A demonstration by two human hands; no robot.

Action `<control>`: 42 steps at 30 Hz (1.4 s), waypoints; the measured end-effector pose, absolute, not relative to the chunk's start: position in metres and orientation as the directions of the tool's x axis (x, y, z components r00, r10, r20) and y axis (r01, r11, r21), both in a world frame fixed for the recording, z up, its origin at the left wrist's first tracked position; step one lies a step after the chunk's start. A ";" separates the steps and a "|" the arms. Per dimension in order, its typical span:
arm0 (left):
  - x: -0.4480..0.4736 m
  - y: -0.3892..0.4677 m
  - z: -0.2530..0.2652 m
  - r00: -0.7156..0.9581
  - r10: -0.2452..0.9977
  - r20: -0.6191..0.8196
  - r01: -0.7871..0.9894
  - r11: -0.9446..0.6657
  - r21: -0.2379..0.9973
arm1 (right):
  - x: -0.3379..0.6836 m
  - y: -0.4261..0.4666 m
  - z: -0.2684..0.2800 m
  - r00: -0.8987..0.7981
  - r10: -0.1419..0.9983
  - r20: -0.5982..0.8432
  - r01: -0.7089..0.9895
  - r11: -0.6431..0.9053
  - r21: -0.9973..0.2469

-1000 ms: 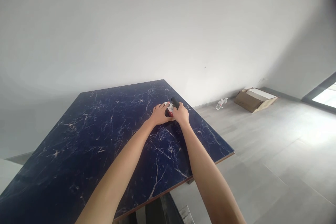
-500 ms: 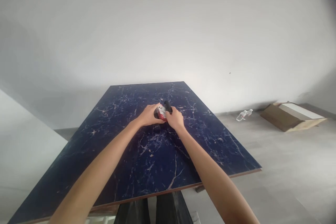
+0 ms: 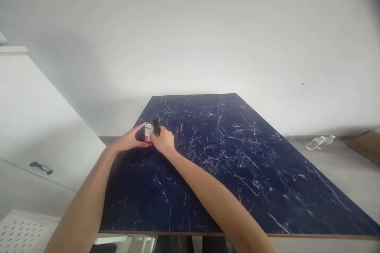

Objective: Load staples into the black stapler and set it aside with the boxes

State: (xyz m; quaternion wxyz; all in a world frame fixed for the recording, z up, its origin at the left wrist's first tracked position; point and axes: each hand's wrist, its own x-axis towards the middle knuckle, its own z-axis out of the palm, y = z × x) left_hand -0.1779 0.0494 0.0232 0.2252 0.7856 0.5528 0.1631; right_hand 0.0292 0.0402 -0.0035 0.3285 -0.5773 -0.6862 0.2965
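A small red-and-white printed box point(image 3: 149, 132) is at the left side of the dark blue marbled table point(image 3: 208, 166). My left hand point(image 3: 132, 137) grips it from the left, thumb in front and fingers behind. Against the box's right side, my right hand point(image 3: 164, 140) is closed around a black object point(image 3: 156, 126) whose upper part sticks up above the fingers. What kind of object it is I cannot make out, as the hand covers its lower part. Whether the box rests on the table or is just above it is unclear.
A white cabinet point(image 3: 38, 126) with a dark handle point(image 3: 41, 167) stands to the left. A perforated white container point(image 3: 22, 229) is low at left. Clear plastic bottles point(image 3: 319, 142) and a cardboard box point(image 3: 365, 146) lie on the floor at right, near the wall point(image 3: 190, 39).
My view has turned left, bringing the cabinet in. Both hands have shifted from mid-table to the table's left side, with the box and black object still between them.
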 end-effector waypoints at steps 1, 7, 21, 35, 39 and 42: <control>-0.182 0.050 0.023 0.357 0.934 -0.019 0.787 -0.289 0.545 | 0.027 0.040 -0.006 -0.130 0.983 0.127 0.585 0.180 -0.791; -0.190 0.051 0.016 0.368 0.927 -0.075 0.814 -0.282 0.508 | 0.031 0.037 -0.019 -0.153 0.958 0.241 0.505 0.286 -0.814; -0.191 0.034 0.030 0.244 0.963 -0.112 0.783 -0.127 0.609 | 0.044 0.060 -0.024 -0.189 0.961 0.200 0.501 0.270 -0.822; -0.209 0.041 0.027 0.303 0.936 -0.181 0.740 -0.111 0.664 | 0.047 0.096 -0.032 -0.487 0.828 0.279 0.639 0.555 -0.532; -0.204 0.038 0.030 0.297 0.935 -0.194 0.747 -0.101 0.657 | 0.048 0.097 -0.034 -0.473 0.837 0.276 0.616 0.538 -0.575; -0.201 0.038 0.029 0.297 0.937 -0.186 0.749 -0.107 0.654 | 0.049 0.098 -0.032 -0.456 0.848 0.271 0.577 0.514 -0.635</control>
